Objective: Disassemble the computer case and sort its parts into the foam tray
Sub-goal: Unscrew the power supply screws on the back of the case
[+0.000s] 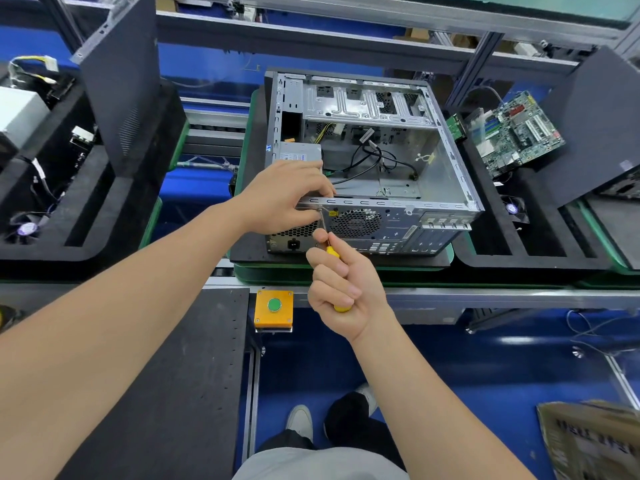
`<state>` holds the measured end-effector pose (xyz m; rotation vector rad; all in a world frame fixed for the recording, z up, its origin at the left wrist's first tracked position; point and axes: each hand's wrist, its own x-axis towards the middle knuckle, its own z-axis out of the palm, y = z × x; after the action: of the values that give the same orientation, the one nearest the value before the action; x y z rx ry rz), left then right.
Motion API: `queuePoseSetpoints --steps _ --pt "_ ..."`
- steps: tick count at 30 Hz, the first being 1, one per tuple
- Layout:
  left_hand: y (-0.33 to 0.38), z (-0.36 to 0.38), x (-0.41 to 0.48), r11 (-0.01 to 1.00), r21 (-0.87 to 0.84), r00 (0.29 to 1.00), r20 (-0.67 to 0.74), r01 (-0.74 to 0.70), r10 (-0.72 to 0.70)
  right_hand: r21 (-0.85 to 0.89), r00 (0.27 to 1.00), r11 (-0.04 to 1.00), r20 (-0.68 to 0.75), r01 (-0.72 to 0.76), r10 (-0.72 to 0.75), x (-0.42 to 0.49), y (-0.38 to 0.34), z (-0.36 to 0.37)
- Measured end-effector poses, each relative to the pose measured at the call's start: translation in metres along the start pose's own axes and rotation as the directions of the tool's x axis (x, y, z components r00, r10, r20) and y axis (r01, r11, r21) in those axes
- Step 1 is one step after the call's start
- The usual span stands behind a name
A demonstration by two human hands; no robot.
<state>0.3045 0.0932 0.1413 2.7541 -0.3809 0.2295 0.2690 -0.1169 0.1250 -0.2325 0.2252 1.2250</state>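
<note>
The open computer case [381, 161] lay on its side on a black pad at twelve o'clock from the frame's centre, with its rear panel towards the person. The left hand [287, 195] gripped the rear rim at the case's eight o'clock corner, fingers curled over the edge just beside the grey power supply [299, 155]. At six o'clock of that hand, the right hand [346, 289] held a yellow-handled screwdriver [332, 251], its shaft slanting up to the rear panel just under the left fingers. At three o'clock of the case, a motherboard [516, 133] stood tilted in the black foam tray [540, 251]. A yellow button box [273, 308] sat at six o'clock of the case.
</note>
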Motion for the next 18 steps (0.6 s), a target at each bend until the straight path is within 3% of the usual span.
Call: queuePoseSetpoints --steps 4,8,10,12,14,16,18 --pt "0.001 0.001 0.000 1.000 -0.010 1.000 -0.012 0.010 -0.011 -0.029 0.996 0.998 -0.067 0.052 -0.054 0.004 0.000 0.004" --pt "0.003 0.001 0.001 0.999 -0.020 0.999 -0.002 0.032 -0.032 -0.355 0.937 0.932 -0.294 0.074 -0.186 0.007 0.004 0.014" --pt "0.004 0.001 0.001 0.999 -0.032 0.999 0.001 0.040 -0.040 -0.587 0.864 0.809 -0.388 0.037 -0.322 0.013 0.009 0.018" --pt "0.004 0.000 0.001 0.998 -0.035 0.999 0.005 0.047 -0.046 -0.809 0.777 0.586 -0.401 -0.052 -0.485 0.019 0.014 0.019" --pt "0.005 0.000 0.001 0.998 -0.035 0.999 0.004 0.047 -0.047 -0.963 0.714 0.197 -0.269 -0.184 -0.647 0.023 0.015 0.017" --pt "0.005 0.000 0.001 0.998 -0.036 0.999 -0.002 0.048 -0.048 -0.902 0.712 -0.258 -0.073 -0.345 -0.699 0.021 0.013 0.011" --pt "0.006 0.000 0.000 0.998 -0.032 0.999 -0.008 0.052 -0.052 -0.777 0.684 -0.455 0.044 -0.434 -0.728 0.022 0.013 0.003"
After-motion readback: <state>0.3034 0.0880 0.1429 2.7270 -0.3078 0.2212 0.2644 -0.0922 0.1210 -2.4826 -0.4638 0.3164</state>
